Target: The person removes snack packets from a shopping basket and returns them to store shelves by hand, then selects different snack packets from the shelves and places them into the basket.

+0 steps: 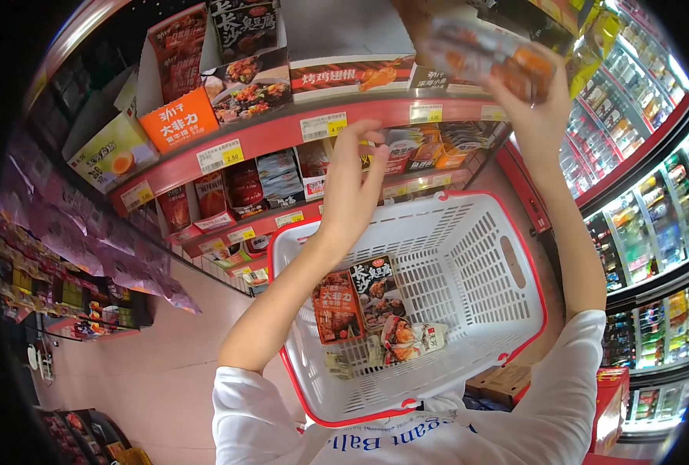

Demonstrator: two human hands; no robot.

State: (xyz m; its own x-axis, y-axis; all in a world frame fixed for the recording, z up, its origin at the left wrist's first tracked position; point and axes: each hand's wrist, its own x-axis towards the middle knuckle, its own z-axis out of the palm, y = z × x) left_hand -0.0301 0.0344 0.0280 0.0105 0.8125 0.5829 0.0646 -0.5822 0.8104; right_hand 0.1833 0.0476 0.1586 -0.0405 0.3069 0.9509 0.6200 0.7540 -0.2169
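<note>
Raised at the upper right, my right hand (537, 97) grips a snack packet (492, 58) with clear and orange-brown parts, blurred by motion. It is beside the top shelf. My left hand (357, 167) is in front of the shelf edge, fingers loosely bent and apart, holding nothing. Below my hands is a white shopping basket (476, 291) with a red rim; my left forearm passes over its left side. Inside lie an orange-red snack packet (338, 308), a black snack packet (379, 291) and a white-and-red food packet (410, 339).
Boxes of packets stand on the top shelf, including an orange carton (179, 122) and a chicken-picture box (352, 77). Price tags line the red shelf edge (274, 128). Lit drink coolers (654, 209) run along the right. Purple bags (88, 221) hang at left.
</note>
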